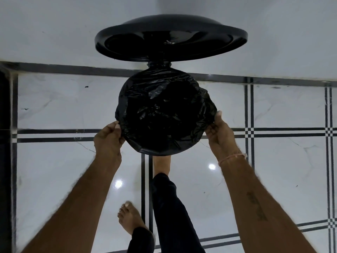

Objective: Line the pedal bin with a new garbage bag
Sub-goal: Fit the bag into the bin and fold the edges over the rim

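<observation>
Bag nearly seated — finish the rim.
Your foot point(161, 164) is at the bin's base; your left hand point(108, 138) and right hand point(219, 133) pinch the bag point(164, 114) over the bin's mouth — lid point(171, 38) up behind.

Both hands point(109, 139) point(219, 132) gripping garbage bag point(164, 114) over bin rim.

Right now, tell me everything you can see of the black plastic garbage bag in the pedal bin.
The black plastic garbage bag is thin, glossy and crinkled. Its mouth is open and folded over the round bin's rim all the way around, hiding the rim, with the inside sagging into darkness. The left hand and right hand pinch its overhang at opposite sides. The raised black lid stands open behind it.
</observation>
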